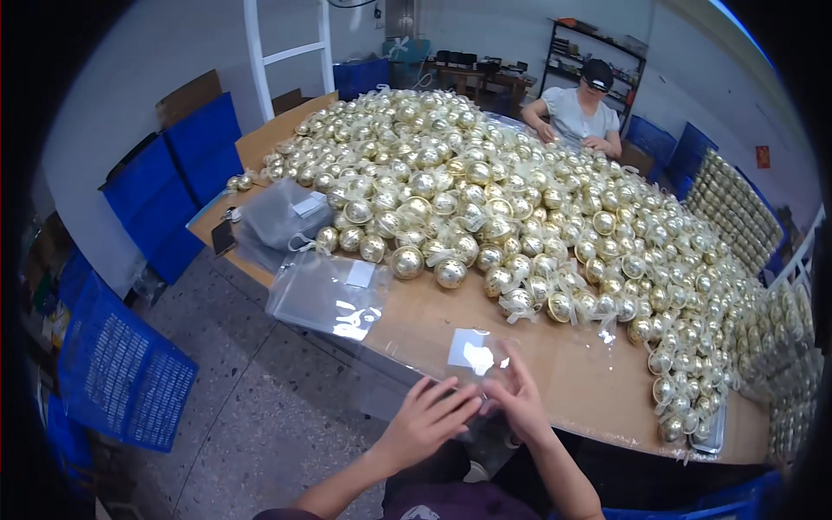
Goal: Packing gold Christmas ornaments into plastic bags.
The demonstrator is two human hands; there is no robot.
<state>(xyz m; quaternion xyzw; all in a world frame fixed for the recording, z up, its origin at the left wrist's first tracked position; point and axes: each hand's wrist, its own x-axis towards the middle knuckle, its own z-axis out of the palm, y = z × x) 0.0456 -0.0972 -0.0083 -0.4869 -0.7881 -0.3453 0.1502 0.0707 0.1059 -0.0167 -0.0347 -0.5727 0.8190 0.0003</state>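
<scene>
A clear plastic bag with a white label on it is at the table's front edge, between my hands. My left hand is at the bag's near edge, its fingers bent over the film. On the other side, my right hand pinches the bag with the thumb and fingers, the index finger raised along it. No ball shows inside the bag. Just beyond lies a large heap of shiny gold balls, many with pale ribbon bows. A stack of flat clear bags lies to the left of my hands.
The cardboard-covered table carries the heap. More plastic bags and a dark phone-like object sit at its left edge. Blue crates stand at left. Stacked trays of balls rise at right. A co-worker sits across the table.
</scene>
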